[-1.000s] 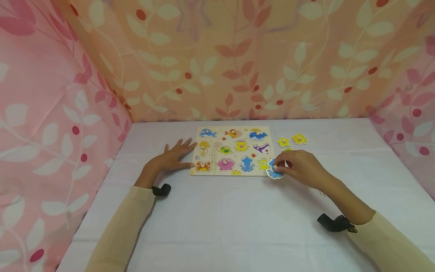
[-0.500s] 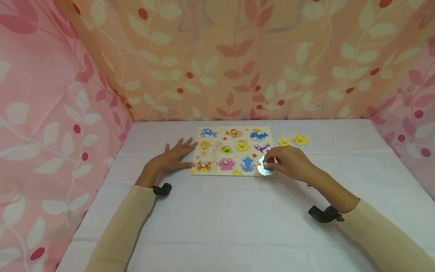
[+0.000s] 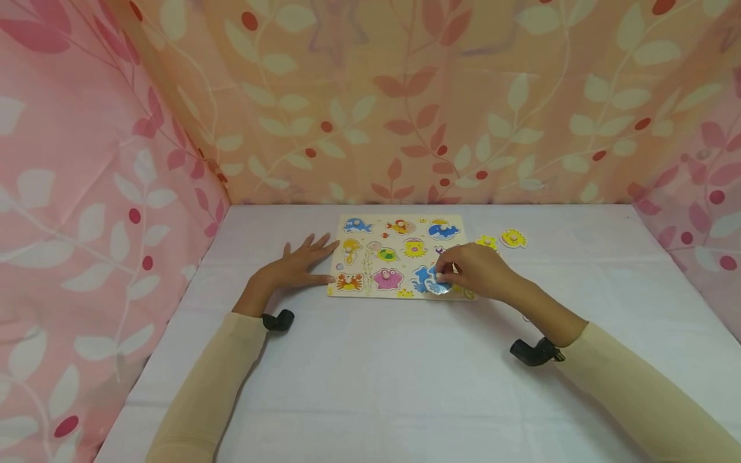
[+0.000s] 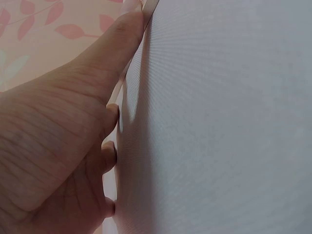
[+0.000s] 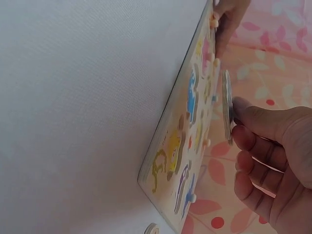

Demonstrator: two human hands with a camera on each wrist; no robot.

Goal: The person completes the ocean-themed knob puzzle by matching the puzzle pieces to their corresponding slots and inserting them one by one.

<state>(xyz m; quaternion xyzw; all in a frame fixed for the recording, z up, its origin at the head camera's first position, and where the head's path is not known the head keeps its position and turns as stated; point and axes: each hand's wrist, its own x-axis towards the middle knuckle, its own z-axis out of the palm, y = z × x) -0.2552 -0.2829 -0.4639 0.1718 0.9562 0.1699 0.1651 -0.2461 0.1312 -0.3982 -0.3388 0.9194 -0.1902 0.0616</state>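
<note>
Sleeves (image 3: 199,402) lie nearest on my head feed, black mounts (image 3: 279,320) at their cuffs. Past them I see the left hand (image 3: 292,267) with its fingers spread, holding nothing, thumb tip and some fingertips at the left edge of the board (image 3: 379,218); it has hardly shifted. The right hand (image 3: 480,270) pinches the blue piece (image 3: 437,287) between thumb and finger, and my right wrist feed shows a gap between piece and board. Half a second ago the piece was over the lower right corner; now it has come left and overlaps the blue squid picture (image 3: 419,279). I take that to mean piece and likely match are nearly lined up, with seating not yet done. Farther off, beyond the right hand, lie a yellow star (image 3: 487,242), partly hidden, and a round yellow piece (image 3: 513,238). A leaf-patterned curtain (image 3: 405,128) stands behind everything.
</note>
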